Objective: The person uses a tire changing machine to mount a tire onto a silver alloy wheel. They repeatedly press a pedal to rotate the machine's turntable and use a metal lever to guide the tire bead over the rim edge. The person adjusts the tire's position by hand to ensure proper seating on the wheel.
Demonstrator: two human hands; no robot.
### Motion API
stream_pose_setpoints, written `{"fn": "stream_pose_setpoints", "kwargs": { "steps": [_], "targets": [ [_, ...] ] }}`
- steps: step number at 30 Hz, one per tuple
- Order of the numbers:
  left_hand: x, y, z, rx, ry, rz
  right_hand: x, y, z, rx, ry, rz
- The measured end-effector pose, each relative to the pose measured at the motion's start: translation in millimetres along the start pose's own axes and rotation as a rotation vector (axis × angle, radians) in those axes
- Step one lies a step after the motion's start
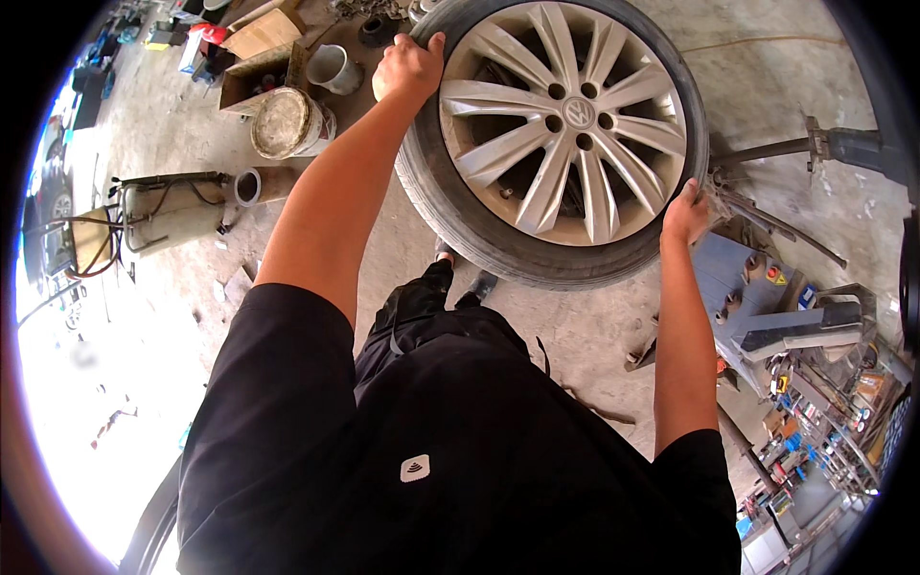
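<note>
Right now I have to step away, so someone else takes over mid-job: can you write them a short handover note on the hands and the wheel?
Left hand: gripping the tyre's tread on the wheel, upper left side.
Right hand: gripping the tread at the lower right side.
Wheel: silver multi-spoke alloy rim with tyre, held up in front of the body, face toward the camera. No bolts show in the five bolt holes.
Around: concrete floor, a lidded bucket and cardboard box to the left, tools at the right.
Done: wheel is in both hands.
Left: whether it goes on or comes off cannot be told from this view.
</note>
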State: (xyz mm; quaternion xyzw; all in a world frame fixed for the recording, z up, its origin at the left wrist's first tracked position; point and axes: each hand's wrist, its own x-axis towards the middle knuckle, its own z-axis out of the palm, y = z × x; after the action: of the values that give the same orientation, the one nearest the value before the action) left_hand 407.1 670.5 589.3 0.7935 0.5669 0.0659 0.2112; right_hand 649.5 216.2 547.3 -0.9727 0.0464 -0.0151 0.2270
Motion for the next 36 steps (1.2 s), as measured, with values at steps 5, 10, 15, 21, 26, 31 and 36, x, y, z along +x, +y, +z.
{"fn": "stream_pose_setpoints", "kwargs": {
  "steps": [5,10,15,21,26,31,36],
  "targets": [
    [2,1,2,0.000,-0.003,0.001,2,4,4,0.009,0.007,0.005],
    [-1,3,-7,-0.001,0.019,-0.017,-3,3,7,0.056,0.053,-0.062],
    [-12,4,-15,-0.026,0.094,0.002,-4,8,3,-0.080,0.024,-0.039],
    [36,40,-80,0.140,0.342,0.570,-10,-2,-16,0.079,-0.012,-0.024],
    [140,123,-241,0.527,0.588,0.701,-14,-11,-25,0.093,0.061,-0.015],
    [199,97,-284,1.115,0.565,0.710,-26,-16,-24,0.089,0.049,0.062],
    [215,79,-283,1.044,0.480,0.706,-17,-13,-22,0.068,0.078,0.049]
  ]
}}
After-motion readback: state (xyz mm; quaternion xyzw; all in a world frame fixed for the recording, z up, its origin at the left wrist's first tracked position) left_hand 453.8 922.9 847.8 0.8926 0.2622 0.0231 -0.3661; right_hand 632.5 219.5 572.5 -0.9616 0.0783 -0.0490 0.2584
